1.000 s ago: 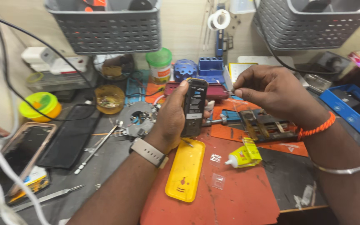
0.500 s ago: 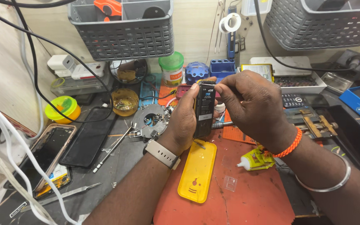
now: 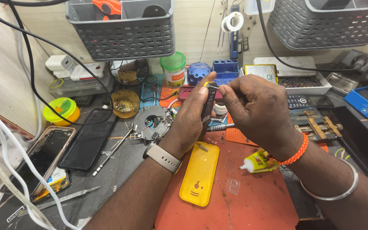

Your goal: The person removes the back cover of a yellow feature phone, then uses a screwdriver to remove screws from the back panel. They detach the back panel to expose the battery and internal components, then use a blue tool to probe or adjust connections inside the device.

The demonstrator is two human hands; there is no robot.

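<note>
Grey baskets (image 3: 124, 36) above hands (image 3: 192, 115) holding dark phone (image 3: 208, 104)

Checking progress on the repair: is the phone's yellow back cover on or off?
Off: the yellow back cover lies alone on the red mat, below the phone.

I see open red mat (image 3: 252, 200) below my hands, broken only by the yellow back cover (image 3: 200, 173) and the glue tube (image 3: 257, 162). To the left, two dark phones (image 3: 67, 149) and tweezers (image 3: 67, 197) crowd the bench. Behind, jars, a blue holder (image 3: 225, 70) and hanging grey baskets (image 3: 124, 30) block the way.
</note>
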